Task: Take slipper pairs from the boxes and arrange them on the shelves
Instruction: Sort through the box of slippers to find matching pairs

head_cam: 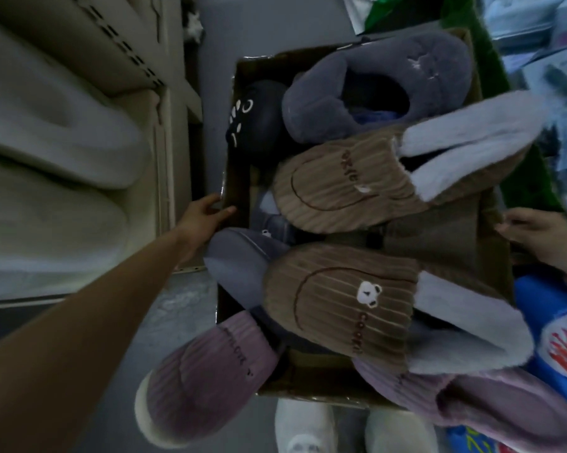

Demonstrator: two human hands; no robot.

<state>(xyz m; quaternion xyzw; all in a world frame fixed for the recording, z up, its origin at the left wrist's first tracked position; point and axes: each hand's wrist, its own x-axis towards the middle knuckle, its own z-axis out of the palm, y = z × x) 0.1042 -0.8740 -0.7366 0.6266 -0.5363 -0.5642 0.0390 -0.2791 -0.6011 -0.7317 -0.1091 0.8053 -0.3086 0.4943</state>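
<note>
**Both hands on the box, slippers still inside**

The step in hand looks like steadying or shifting the cardboard box [233, 103] before picking a pair. To do it well, I would keep both sides level so the heaped slippers do not spill; the purple slipper [207, 377] already hangs over the near-left rim.

The left hand [207, 212] reaches out on a straight arm, fingers curled over the box's left wall, thumb inside. The right hand [543, 240] grips the opposite rim, fingers bent; how tightly, I cannot tell.

Between the two sets of fingers lie the brown bear slipper [344, 312] and its mate [341, 188], with a grey slipper [377, 86] beyond them. The shelves [79, 132] stand just outside the left fingers.
</note>
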